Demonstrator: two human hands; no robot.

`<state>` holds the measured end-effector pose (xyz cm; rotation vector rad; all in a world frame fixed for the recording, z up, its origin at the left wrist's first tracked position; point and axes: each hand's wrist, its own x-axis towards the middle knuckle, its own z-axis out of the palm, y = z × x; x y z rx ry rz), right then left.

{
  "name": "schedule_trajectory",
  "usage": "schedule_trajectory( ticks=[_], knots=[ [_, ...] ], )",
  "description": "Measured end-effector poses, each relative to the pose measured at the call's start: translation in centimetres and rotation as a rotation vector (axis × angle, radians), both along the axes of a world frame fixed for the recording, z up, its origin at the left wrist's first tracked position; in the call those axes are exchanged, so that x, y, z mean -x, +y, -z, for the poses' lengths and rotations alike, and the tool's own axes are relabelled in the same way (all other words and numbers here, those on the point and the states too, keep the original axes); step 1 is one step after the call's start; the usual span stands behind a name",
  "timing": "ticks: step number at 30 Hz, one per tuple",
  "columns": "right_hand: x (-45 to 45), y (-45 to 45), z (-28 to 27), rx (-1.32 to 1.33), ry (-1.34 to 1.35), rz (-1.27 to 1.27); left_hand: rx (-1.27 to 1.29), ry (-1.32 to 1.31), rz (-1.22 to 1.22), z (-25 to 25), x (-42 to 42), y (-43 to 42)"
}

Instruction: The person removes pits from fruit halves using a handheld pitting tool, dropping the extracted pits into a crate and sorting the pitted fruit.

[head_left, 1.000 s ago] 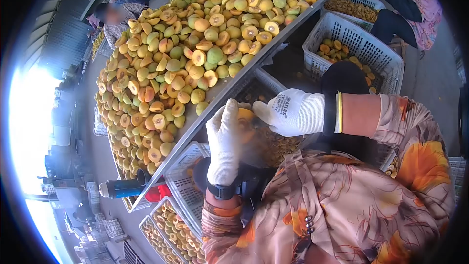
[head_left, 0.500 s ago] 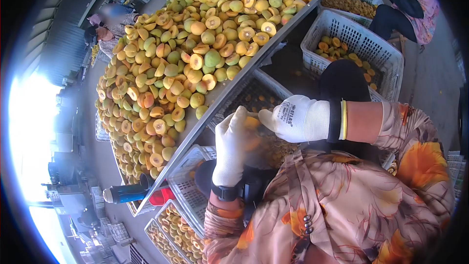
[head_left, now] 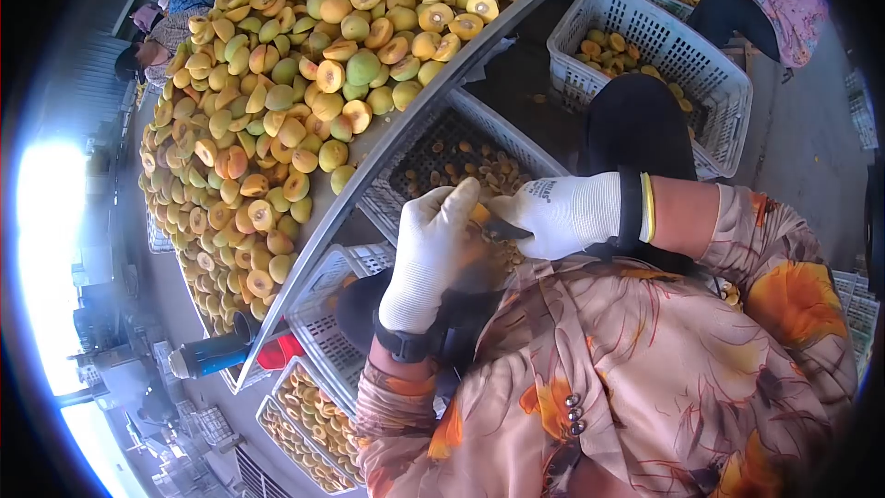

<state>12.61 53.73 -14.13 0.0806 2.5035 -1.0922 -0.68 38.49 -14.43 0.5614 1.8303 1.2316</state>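
My left hand (head_left: pixel 430 254), in a white glove, is closed around a yellow-orange peach half (head_left: pixel 480 214), which shows mostly hidden between my hands. Facing it, my right hand (head_left: pixel 559 218), also gloved in white, has its fingers closed at the fruit. A dark narrow shape shows at those fingertips, too small and blurred to name. Below both hands stands a crate (head_left: pixel 516 134) with small brown pits or pieces inside. Motion blur smears the area under my left fingers.
Halved peaches (head_left: pixel 277 129) are heaped on a metal-edged table (head_left: pixel 318 235). A crate (head_left: pixel 659 28) with peach pieces stands at right, another crate (head_left: pixel 323 337) beside my left knee. A blue flask (head_left: pixel 210 355) lies near the table corner. Other people sit at the upper left and upper right.
The view has shifted, so the table and crates appear further left and higher. My hands stay together at the fruit, and less of the peach half shows between them.
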Motion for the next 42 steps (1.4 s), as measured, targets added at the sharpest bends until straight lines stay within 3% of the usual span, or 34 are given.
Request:
schedule_trajectory(
  ticks=[1, 4, 5, 8, 9, 12, 13, 16, 20, 23, 32, 34, 38, 42],
  knots=[
    [-0.3, 0.0, 1.4, 0.121, 0.071, 0.017, 0.066, -0.002, 0.058, 0.1, 0.2, -0.1],
    [-0.4, -0.6, 3.4, 0.221, 0.134, 0.124, -0.133, 0.129, 0.17, 0.7, 1.3, -0.1],
    [-0.2, -0.7, 3.7, 0.267, 0.192, 0.177, -0.122, -0.149, 0.025, 0.0, 1.5, -0.6],
    [0.8, -0.7, 2.3, 0.235, 0.238, 0.299, -0.446, -0.17, -0.138, 0.0, 1.0, -0.9],
    [1.1, -0.9, 2.0, 0.303, 0.26, 0.339, -0.511, -0.078, -0.103, 1.0, 0.8, -1.3],
    [2.0, -2.7, 4.8, 0.388, 0.458, 0.332, -0.583, 0.131, -0.344, 2.2, -2.0, -0.6],
    [2.2, -3.7, 5.3, 0.339, 0.575, 0.324, -0.69, 0.136, -0.452, 3.3, -1.8, 0.1],
    [2.3, -3.7, 3.7, 0.158, 0.449, 0.274, -0.606, 0.011, -0.487, 3.6, -1.0, -0.6],
    [2.5, -4.0, 1.5, -0.134, 0.466, 0.218, -0.704, -0.054, -0.472, 3.2, -0.2, -1.2],
    [2.9, -4.2, 2.5, -0.166, 0.577, 0.168, -0.683, -0.032, -0.455, 3.4, 0.4, -2.1],
    [5.1, -4.2, -0.9, -0.44, 0.283, -0.04, -0.73, -0.346, -0.409, 3.8, 1.5, -4.1],
    [5.3, -4.2, 0.3, -0.445, 0.377, -0.044, -0.717, -0.328, -0.416, 3.6, 1.4, -4.4],
    [5.3, -4.3, -0.7, -0.542, 0.332, -0.118, -0.588, -0.164, -0.412, 3.4, 1.6, -5.3],
    [5.4, -4.4, -1.1, -0.533, 0.341, -0.166, -0.566, -0.176, -0.47, 3.2, 1.3, -5.4]
  ],
)
